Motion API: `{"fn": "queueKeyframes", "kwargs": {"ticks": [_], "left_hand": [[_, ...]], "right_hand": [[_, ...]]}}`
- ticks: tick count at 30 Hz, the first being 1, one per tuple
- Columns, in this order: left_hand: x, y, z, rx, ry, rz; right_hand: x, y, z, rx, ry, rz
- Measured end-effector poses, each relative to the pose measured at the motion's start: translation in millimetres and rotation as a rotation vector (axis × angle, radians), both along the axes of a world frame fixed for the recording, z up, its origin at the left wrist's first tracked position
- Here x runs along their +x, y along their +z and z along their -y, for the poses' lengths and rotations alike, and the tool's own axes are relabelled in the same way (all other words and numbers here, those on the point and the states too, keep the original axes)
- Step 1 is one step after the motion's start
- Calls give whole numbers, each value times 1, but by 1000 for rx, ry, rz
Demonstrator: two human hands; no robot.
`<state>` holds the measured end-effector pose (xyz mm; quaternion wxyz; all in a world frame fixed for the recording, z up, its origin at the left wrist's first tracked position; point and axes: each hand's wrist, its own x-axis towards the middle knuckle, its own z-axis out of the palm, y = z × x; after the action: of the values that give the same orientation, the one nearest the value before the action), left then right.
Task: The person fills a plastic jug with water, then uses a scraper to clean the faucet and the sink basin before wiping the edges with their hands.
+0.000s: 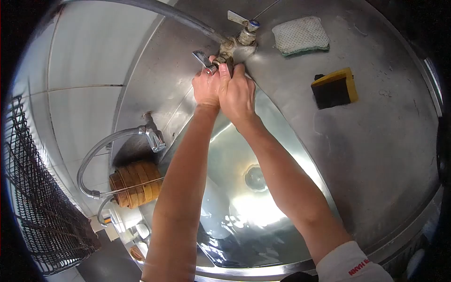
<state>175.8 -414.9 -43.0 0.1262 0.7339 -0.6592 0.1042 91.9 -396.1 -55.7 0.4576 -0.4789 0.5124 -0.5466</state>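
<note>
Two bare hands, left [206, 89] and right [237, 94], grip a metal tap [233, 50] above a water-filled steel sink [256, 221]. On the metal desk [376, 136] to the right lie a white-and-green sponge [301, 35] and, below it, a black-and-yellow pad [334, 88].

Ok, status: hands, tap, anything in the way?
Left hand, right hand together at tap. Exact grip hidden. Sponge off right, clear of both.
</note>
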Motion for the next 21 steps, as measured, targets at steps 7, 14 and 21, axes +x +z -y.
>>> {"fn": "queueKeyframes", "kwargs": {"ticks": [7,14,21], "left_hand": [[7,-6,0,-28,-35,-48],[13,-7,3,75,47,-217],[15,-9,2,44,69,-312]], "right_hand": [[-10,8,-6,-8,-1,-131],[-13,7,-4,-51,92,69],[-11,10,-4,-19,59,24]]}}
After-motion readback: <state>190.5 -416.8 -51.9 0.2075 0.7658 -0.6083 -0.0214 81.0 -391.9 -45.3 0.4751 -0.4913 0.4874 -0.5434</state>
